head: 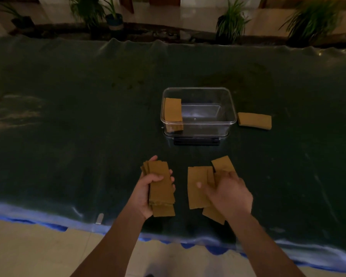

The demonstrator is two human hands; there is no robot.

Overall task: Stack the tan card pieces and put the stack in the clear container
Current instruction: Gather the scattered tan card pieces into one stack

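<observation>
My left hand (146,193) grips a stack of tan card pieces (161,186) just above the dark green table, thumb curled over its top. To its right, several loose tan pieces (197,186) lie overlapping on the table. My right hand (227,193) is on these loose pieces, thumb and fingers bent around one; the hand is blurred. The clear container (197,124) stands farther back at centre, open, with a tan stack (173,110) leaning at its left end. Another tan stack (255,120) lies on the table just right of the container.
The green cloth-covered table (88,116) reaches across the whole view, its near edge trimmed in blue. Potted plants (231,23) line the floor beyond the far edge. The container rests on a dark lid with a black clasp (196,141).
</observation>
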